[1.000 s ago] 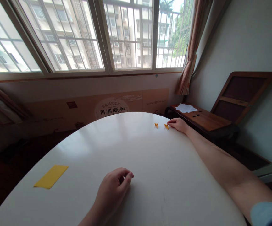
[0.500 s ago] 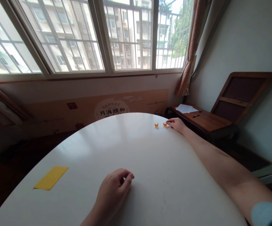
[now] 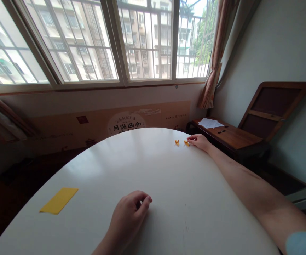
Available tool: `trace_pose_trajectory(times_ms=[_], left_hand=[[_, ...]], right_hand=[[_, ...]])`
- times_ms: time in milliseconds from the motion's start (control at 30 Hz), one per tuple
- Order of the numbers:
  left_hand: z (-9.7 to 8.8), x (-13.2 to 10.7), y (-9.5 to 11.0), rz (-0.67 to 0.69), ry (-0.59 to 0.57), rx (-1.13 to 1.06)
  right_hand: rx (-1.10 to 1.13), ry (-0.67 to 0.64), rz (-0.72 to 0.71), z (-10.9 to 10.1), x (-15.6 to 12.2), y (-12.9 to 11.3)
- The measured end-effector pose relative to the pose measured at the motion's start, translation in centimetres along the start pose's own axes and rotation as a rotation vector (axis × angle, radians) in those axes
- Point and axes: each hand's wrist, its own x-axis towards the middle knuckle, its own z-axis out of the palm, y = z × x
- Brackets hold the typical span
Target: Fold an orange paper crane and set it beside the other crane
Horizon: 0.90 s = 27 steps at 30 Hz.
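My right hand [image 3: 201, 141] is stretched out to the far right part of the white round table [image 3: 147, 177]. Its fingertips pinch a small orange folded paper figure [image 3: 186, 142] that rests on the tabletop. A second small orange folded figure [image 3: 177, 142] stands just left of it, untouched. My left hand [image 3: 130, 214] lies on the near part of the table with its fingers curled loosely inward, and nothing shows in them. A flat yellow sheet of paper [image 3: 58, 200] lies at the table's left edge, well away from both hands.
A dark wooden side desk [image 3: 229, 136] with white papers [image 3: 208, 122] and a pen stands to the right of the table. A wooden frame [image 3: 275, 109] leans on the right wall. Barred windows and a curtain [image 3: 213, 60] fill the back.
My right hand has nudged the orange figure slightly left, closer to the second one. My left hand has stayed in place. The view has shifted a little.
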Motion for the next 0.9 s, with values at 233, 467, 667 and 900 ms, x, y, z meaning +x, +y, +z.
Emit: trace_pose_trajectory(times_ms=[233, 467, 667, 900], left_hand=[[0.1, 0.0, 0.0, -0.005, 0.003, -0.012], [0.0, 0.1, 0.0, -0.001, 0.007, -0.034], [0.0, 0.3, -0.2, 0.013, 0.04, -0.043], [0.3, 0.3, -0.3, 0.033, 0.11, -0.043]], right_hand=[[0.141, 0.047, 0.083, 0.1, 0.2, 0.4], [0.217, 0.119, 0.132, 0.1, 0.4, 1.2], [0.167, 0.148, 0.163, 0.3, 0.5, 1.3], [0.015, 0.174, 0.149, 0.3, -0.1, 0.7]])
